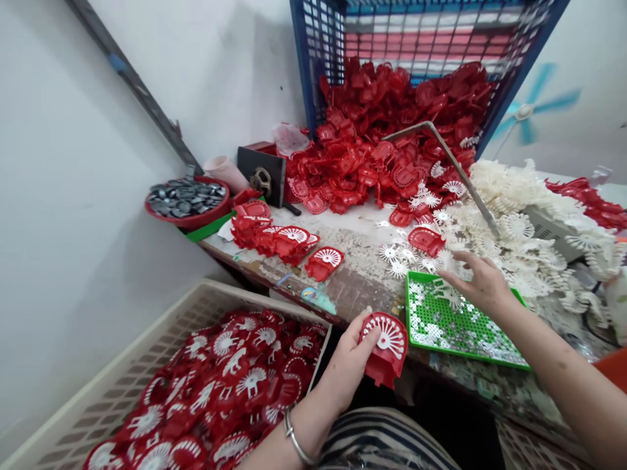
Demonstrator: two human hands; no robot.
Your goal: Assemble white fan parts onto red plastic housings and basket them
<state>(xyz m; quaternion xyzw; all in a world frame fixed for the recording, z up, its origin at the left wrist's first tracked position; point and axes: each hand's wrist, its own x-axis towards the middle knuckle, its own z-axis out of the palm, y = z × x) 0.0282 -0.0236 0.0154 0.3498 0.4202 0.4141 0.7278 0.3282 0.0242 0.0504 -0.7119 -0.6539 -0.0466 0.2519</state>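
My left hand (349, 365) is closed around a red plastic housing with a white fan-shaped insert (386, 346), held just below the bench edge. My right hand (477, 281) reaches over the green perforated tray (441, 323); its fingers pinch a white fan-shaped piece (448, 292) at the tray's far edge. Several loose white fan pieces (399, 251) and one red housing (426, 240) lie on the bench just beyond that hand.
A beige crate (161, 339) at lower left holds several assembled red pieces. A blue crate (313, 72) spills red housings (382, 150) onto the worn bench (353, 281). White parts pile up at right (519, 222). A red bowl of metal discs (185, 199) sits far left.
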